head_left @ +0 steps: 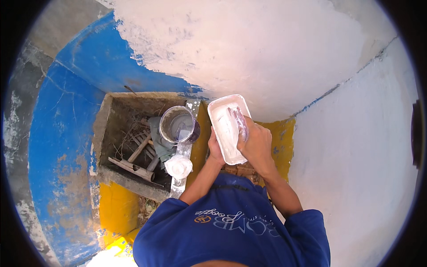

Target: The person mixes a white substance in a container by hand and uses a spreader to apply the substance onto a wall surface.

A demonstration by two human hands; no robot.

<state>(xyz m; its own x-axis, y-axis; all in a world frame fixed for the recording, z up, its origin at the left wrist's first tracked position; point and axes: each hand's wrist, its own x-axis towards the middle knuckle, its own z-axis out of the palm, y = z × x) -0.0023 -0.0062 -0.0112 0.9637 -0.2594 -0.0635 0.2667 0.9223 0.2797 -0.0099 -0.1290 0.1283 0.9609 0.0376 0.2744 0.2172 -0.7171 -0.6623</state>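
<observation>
A white rectangular tray [219, 116] holds thick white paste or paint, smeared over its inside. My left hand [215, 147] grips the tray along its left side. My right hand [254, 142] is closed on a flat, paste-smeared tool [241, 121], probably a scraper, dipped in the tray; its exact shape is partly covered. Left of the tray, a dark bucket [191, 135] with grey liquid stands on a white-spattered board [182, 186]. A white, paste-coated container [178, 166] sits on the board just below the bucket, near my left forearm.
A concrete box [109, 129] at left holds sticks [138, 151], twigs and a grey cloth [160, 151]. Around it are a blue wall [64, 155] and yellow surfaces [115, 209]. A white-coated wall [347, 169] rises at right, meeting another [258, 49] along a cracked seam.
</observation>
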